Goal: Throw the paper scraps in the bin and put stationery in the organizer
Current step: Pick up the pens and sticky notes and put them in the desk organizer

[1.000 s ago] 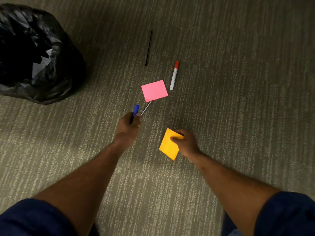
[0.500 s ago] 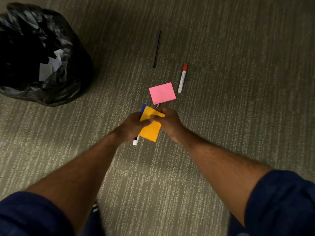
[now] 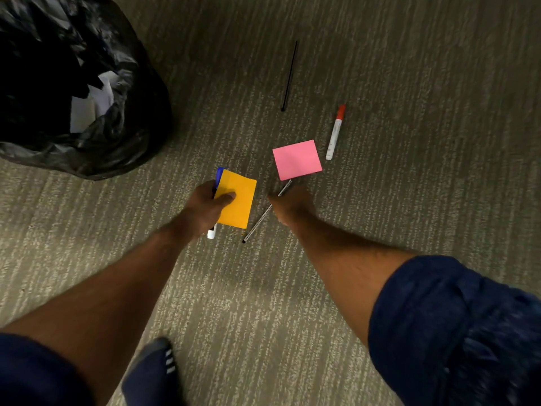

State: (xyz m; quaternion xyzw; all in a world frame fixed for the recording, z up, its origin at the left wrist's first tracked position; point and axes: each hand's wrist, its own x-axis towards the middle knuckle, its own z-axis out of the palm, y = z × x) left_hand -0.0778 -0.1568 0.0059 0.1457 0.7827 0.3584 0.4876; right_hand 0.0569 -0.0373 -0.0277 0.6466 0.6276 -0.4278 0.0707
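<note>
Left hand (image 3: 205, 210) fingers clamped on orange pad (image 3: 238, 202) plus blue marker (image 3: 219, 174). Right hand (image 3: 289, 205) fingers at silver pen (image 3: 257, 222), grip unclear. Pink pad (image 3: 297, 159) just beyond fingertips.

This looks like an office, or a room much like one. The floor under both hands is low, tight carpet (image 3: 409, 68) in grey-green with pale broken stripes, the hard-wearing kind laid in workplaces. Office supplies lie on it: a pink sticky note pad (image 3: 297, 160) just beyond the right hand (image 3: 288, 205), a red-capped whiteboard marker (image 3: 334, 133) beside that, and a thin black stick (image 3: 289, 76) farther out. Well off to the far side of the left hand (image 3: 205, 210) sits a bin lined with a black plastic bag (image 3: 117, 92), with white paper scraps (image 3: 90, 102) inside.
</note>
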